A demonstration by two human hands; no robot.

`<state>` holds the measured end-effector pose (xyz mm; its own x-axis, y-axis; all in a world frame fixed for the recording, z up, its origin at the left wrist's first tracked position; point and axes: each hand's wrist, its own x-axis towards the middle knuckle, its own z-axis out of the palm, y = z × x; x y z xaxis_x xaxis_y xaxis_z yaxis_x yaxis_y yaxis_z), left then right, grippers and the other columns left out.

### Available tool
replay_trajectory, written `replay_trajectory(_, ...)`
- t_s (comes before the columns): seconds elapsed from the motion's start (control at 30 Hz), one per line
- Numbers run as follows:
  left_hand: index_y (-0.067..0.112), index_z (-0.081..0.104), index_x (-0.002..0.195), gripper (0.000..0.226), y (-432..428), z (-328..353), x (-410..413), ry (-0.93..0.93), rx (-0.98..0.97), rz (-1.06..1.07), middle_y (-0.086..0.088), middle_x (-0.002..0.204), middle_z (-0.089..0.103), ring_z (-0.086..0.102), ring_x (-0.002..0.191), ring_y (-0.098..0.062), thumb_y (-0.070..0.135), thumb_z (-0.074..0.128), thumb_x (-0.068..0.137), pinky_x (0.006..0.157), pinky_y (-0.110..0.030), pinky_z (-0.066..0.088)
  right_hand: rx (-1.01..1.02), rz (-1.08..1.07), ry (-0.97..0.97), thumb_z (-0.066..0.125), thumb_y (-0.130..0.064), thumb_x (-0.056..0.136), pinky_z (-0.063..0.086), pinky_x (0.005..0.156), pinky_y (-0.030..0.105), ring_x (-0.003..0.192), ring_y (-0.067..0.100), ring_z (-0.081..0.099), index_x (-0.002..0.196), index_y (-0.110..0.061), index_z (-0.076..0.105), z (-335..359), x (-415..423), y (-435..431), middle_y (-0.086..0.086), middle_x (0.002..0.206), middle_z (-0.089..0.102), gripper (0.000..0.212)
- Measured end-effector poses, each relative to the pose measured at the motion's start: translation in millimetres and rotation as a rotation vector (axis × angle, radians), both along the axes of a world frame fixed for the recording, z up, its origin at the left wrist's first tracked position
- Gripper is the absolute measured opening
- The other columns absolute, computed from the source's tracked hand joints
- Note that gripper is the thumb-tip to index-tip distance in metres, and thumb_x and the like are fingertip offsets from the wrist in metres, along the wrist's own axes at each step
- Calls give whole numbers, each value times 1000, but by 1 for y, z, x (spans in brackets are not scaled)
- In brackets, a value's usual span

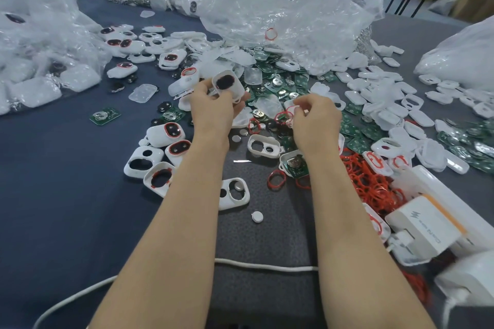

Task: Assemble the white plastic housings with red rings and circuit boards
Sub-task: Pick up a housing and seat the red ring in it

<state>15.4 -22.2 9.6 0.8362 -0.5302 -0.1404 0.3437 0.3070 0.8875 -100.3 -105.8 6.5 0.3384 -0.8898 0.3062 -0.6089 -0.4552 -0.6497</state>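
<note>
White housing in hand: a rounded white plastic housing (pixel 227 83), held tilted above the heap of parts at mid-table; its oval window shows dark and I see no red ring on it.
Left hand: the left hand (pixel 213 107) has fingers and thumb curled round the housing's lower edge, clamped on it.
Right hand: the right hand (pixel 316 117) has its fingertips pinched together on what looks like a thin red rubber ring (pixel 290 107), near the housing's right side and not touching it.
Done: a few ringed housings (pixel 171 131) with red-rimmed dark windows lie on the dark blue table cloth (pixel 66 181) to the left.
Left: many bare white shells (pixel 263 145), a pile of loose red rings (pixel 369 181) and a spread of green circuit boards (pixel 278 80) wait; by my judgement most of the job remains.
Step in hand: probably seating the ring in the held housing.
Behind: crumpled clear plastic bags (pixel 280 8).
</note>
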Motion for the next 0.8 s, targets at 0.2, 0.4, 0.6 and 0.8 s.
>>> replay_trajectory(0.2, 5, 51, 121, 30, -2, -3, 1, -1, -5, 3, -9, 95, 64, 70, 62, -9, -7, 47, 93, 58, -15, 53, -94, 114, 3, 49, -4, 92, 31, 79, 15, 105, 22, 54, 115, -17, 67, 2, 6, 10, 9, 118, 53, 32)
replay_trajectory(0.4, 4, 53, 112, 22, -1, -2, 0, 6, -23, 22, -15, 104, 64, 71, 64, -12, -5, 48, 92, 56, -16, 52, -99, 223, 240, 50, -13, 93, 33, 95, 32, 117, 29, 42, 118, -21, 65, -1, 23, 19, 10, 121, 51, 30)
replay_trajectory(0.6, 3, 52, 118, 27, -1, -3, -1, -7, -8, 8, -10, 98, 63, 70, 65, -10, -4, 51, 91, 61, -17, 55, -124, 98, 260, 51, -14, 93, 34, 92, 36, 115, 25, 43, 120, -16, 54, -6, 33, 12, 3, 122, 54, 27)
replay_trajectory(0.8, 7, 50, 107, 18, -1, -1, -5, -17, 10, -49, -9, 96, 60, 70, 65, -12, -3, 51, 92, 59, -16, 55, -128, 62, 276, 49, -26, 97, 36, 92, 39, 115, 28, 48, 122, -17, 60, -9, 35, 6, 7, 120, 58, 29)
